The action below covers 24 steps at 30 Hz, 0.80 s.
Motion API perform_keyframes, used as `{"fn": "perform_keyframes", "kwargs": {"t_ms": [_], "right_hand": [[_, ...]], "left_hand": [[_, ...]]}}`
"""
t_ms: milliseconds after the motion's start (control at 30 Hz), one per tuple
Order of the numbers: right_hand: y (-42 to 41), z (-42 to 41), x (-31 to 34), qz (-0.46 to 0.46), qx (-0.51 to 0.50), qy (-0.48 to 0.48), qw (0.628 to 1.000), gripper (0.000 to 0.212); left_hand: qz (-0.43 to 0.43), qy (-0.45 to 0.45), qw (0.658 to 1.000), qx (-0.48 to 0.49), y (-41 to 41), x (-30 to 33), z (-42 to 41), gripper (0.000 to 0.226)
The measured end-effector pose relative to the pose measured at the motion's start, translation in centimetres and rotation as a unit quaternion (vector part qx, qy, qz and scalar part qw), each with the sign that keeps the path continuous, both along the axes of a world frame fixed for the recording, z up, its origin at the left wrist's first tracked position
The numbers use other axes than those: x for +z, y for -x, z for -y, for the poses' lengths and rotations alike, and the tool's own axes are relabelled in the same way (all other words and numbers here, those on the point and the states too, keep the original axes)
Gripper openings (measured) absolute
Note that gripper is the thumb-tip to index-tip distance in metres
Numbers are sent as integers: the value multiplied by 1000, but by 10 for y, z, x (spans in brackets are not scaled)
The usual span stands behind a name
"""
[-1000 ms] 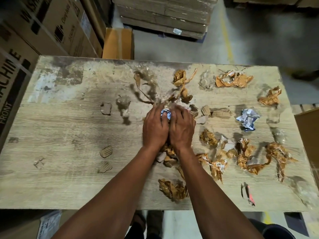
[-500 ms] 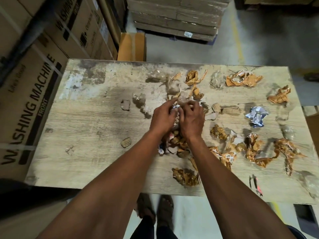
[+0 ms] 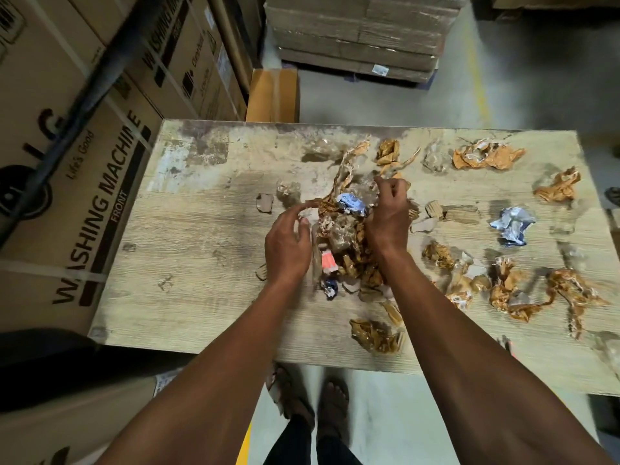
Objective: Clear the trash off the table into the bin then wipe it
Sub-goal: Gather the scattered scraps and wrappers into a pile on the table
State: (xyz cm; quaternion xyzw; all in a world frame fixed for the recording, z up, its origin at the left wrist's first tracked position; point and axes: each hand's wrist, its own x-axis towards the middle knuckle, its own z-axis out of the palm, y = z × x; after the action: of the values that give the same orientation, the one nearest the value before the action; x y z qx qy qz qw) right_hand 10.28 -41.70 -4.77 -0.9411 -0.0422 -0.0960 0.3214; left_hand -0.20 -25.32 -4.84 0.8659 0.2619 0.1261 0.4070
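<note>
Hands no longer pressed together: left hand (image 3: pixel 288 250) opens beside trash heap (image 3: pixel 345 239), right hand (image 3: pixel 389 214) grips it; worktop (image 3: pixel 188 263) still mostly littered

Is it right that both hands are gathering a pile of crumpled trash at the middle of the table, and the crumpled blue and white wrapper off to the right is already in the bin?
Not quite. The head view shows the blue and white wrapper still lying on the table, right of the pile. The left hand and right hand are gathering the pile as said.
</note>
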Motion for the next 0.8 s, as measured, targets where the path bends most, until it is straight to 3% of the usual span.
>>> {"fn": "perform_keyframes", "kwargs": {"t_ms": [200, 367, 467, 533, 633, 700, 800], "right_hand": [[-6, -2, 8, 9, -20, -33, 999, 40], [-3, -11, 10, 32, -4, -37, 999, 49], [4, -26, 11, 74, 22, -40, 996, 59], [12, -36, 11, 89, 64, -54, 993, 55], [30, -50, 10, 73, 130, -38, 988, 48], [39, -55, 7, 71, 142, -5, 987, 41], [39, -51, 3, 87, 125, 82, 985, 37]], "left_hand": [[-81, -73, 990, 89, 36, -28, -27, 41], [-174, -83, 972, 133, 70, -56, -19, 62], [-164, -85, 979, 90, 67, -58, 0, 71], [-151, -64, 986, 43, 54, -56, 14, 67], [-80, 34, 996, -36, 33, -47, 28, 60], [-37, 59, 997, -16, 20, -41, 22, 56], [-52, 10, 997, 60, 4, -37, -7, 58]]}}
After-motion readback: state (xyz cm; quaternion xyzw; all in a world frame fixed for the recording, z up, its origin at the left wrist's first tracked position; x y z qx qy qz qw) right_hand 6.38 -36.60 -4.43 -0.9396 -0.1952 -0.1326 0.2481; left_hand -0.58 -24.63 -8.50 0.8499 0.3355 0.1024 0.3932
